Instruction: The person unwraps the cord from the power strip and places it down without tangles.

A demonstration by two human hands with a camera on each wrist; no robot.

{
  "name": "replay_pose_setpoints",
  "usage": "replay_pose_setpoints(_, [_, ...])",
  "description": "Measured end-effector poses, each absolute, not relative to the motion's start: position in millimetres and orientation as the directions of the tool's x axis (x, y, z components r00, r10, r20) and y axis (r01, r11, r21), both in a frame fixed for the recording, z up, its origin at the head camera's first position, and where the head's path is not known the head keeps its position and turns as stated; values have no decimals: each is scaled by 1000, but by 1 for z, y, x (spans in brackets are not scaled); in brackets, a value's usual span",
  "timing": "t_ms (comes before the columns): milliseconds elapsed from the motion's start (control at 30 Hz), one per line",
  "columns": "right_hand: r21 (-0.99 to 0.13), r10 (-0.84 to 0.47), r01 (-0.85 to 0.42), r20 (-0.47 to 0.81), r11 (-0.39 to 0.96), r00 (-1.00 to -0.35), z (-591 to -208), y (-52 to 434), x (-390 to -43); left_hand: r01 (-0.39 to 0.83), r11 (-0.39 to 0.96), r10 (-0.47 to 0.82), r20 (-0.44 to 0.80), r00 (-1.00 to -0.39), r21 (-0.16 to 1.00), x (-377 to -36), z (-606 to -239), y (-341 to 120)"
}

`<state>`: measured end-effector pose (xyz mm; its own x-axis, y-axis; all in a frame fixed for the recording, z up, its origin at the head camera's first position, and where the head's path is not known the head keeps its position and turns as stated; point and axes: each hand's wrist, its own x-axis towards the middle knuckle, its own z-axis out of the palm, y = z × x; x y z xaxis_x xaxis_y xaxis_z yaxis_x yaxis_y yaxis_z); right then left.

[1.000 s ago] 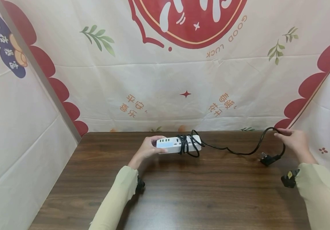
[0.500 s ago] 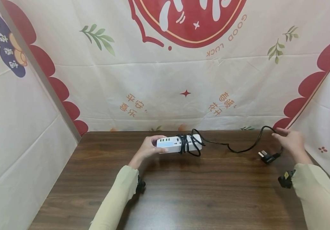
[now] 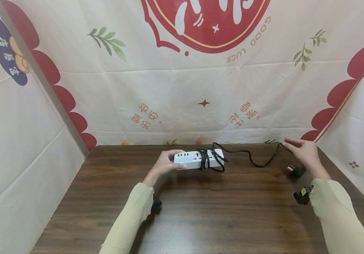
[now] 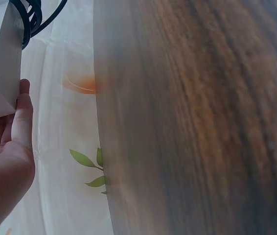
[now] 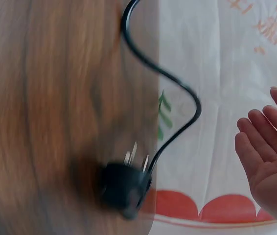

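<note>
From the head view I saw the left hand (image 3: 164, 164) gripping the white power strip (image 3: 197, 159) just above the wooden table (image 3: 201, 211), its black cord (image 3: 258, 160) wound round it and trailing to the right hand (image 3: 303, 153).

The left wrist view showed fingers (image 4: 23, 117) curled against the strip's end.

In the right wrist view that hand's fingers lay straight, apart from the cord, the plug (image 5: 124, 186) hanging blurred.

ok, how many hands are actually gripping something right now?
1. The left hand grips the end of the white power strip. The right hand is open, fingers straight, beside the black cord and not closed on it.
</note>
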<state>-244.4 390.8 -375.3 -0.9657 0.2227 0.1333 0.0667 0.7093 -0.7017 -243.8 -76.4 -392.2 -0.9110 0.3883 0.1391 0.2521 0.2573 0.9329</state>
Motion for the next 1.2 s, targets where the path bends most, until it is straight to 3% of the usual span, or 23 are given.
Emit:
replay_pose_setpoints(300, [-716, 174, -23, 200, 698, -964, -373, 373, -250, 251, 244, 394, 140, -908, 937, -245, -393, -75])
replay_pose_setpoints(633, [-855, 9, -117, 141, 505, -990, -404, 377, -284, 256, 254, 389, 143, -910, 933, -246, -390, -75])
replay_pose_setpoints(933, [-790, -60, -126, 112, 600, -992, -376, 310, -272, 269, 262, 385, 155, -910, 927, -247, -390, -74])
replay_pose_setpoints(1200, [-787, -156, -154, 74, 598, -985, -371, 279, -277, 238, 287, 390, 113, -914, 928, -247, -391, -71])
